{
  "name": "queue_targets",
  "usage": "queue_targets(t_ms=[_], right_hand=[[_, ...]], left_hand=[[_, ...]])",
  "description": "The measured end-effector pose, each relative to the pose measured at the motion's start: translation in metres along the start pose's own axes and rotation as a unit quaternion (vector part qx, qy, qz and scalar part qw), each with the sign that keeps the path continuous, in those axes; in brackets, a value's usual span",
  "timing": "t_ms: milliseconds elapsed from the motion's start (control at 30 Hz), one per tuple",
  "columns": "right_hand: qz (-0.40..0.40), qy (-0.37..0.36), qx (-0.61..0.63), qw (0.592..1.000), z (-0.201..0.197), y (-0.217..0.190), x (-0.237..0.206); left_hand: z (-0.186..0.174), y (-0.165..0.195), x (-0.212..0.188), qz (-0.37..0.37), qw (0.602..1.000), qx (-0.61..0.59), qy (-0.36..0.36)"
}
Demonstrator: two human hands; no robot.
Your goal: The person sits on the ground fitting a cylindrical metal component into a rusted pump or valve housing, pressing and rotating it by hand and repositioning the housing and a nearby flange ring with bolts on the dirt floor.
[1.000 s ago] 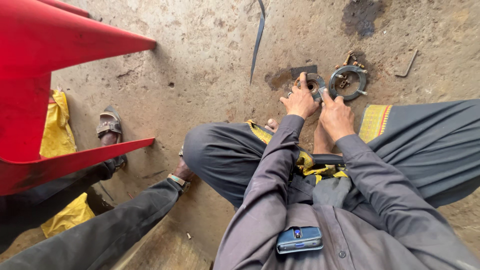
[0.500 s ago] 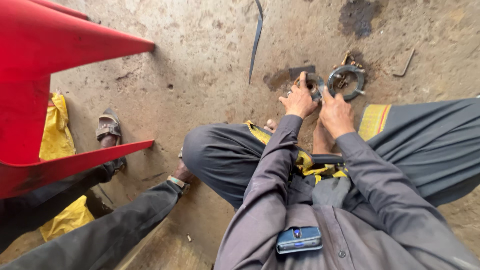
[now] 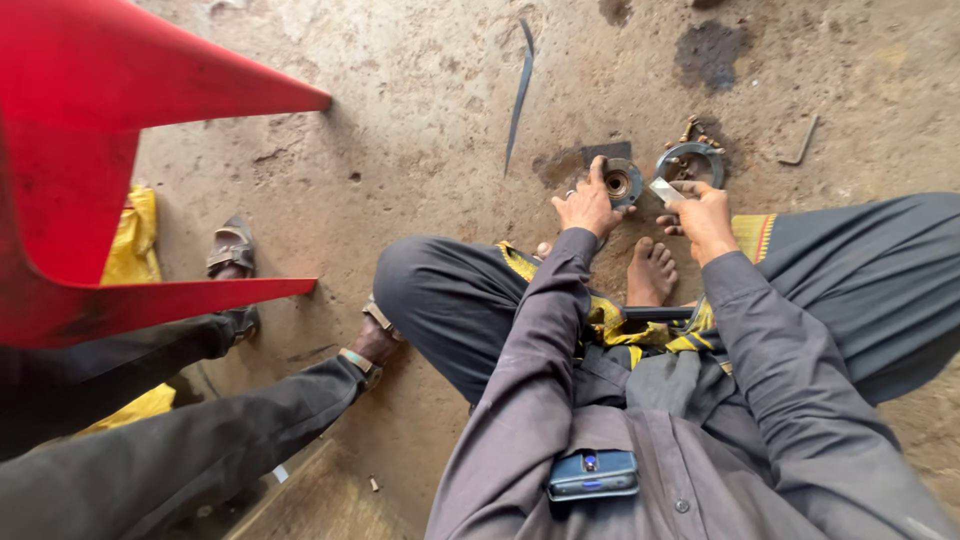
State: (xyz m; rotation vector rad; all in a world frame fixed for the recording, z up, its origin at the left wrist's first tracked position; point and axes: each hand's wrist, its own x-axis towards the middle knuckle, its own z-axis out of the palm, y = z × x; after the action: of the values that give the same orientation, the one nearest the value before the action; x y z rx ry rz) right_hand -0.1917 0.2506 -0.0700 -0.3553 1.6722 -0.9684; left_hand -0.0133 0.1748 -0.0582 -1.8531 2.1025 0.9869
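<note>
Seated on a concrete floor point(image 3: 400, 120), the left hand point(image 3: 585, 208) rests fingers curled on a round metal hub point(image 3: 620, 183) lying flat; the right hand point(image 3: 700, 212), just beside, pinches a small flat metal piece point(image 3: 665, 191) near a ring-shaped part point(image 3: 690, 163)

A rough, dusty concrete floor point(image 3: 400, 130) fills the place, pitted and stained, with a dark oily patch point(image 3: 712, 52) near the top. A thin curved strip of dark metal point(image 3: 519, 92) lies on it. At the left stands a bright red plastic chair point(image 3: 90, 170), with crumpled yellow cloth point(image 3: 128, 240) beneath it. Daylight falls flat and soft.
</note>
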Motion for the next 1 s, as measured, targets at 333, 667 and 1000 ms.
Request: queue_targets(t_ms=[333, 667, 1000], right_hand=[[-0.36, -0.116, -0.354, 0.856, 0.031, -0.181, -0.216], [-0.713, -0.132, -0.403, 0.559, 0.055, -0.314, -0.406], [-0.527, -0.14, -0.362, 0.757, 0.015, -0.319, -0.33]], left_hand=[[-0.015, -0.005, -0.007, -0.028, 0.999, 0.005, -0.042], [-0.031, 0.01, -0.029, -0.062, 0.997, 0.035, 0.004], [-0.019, -0.005, -0.028, -0.063, 0.997, -0.043, 0.022]])
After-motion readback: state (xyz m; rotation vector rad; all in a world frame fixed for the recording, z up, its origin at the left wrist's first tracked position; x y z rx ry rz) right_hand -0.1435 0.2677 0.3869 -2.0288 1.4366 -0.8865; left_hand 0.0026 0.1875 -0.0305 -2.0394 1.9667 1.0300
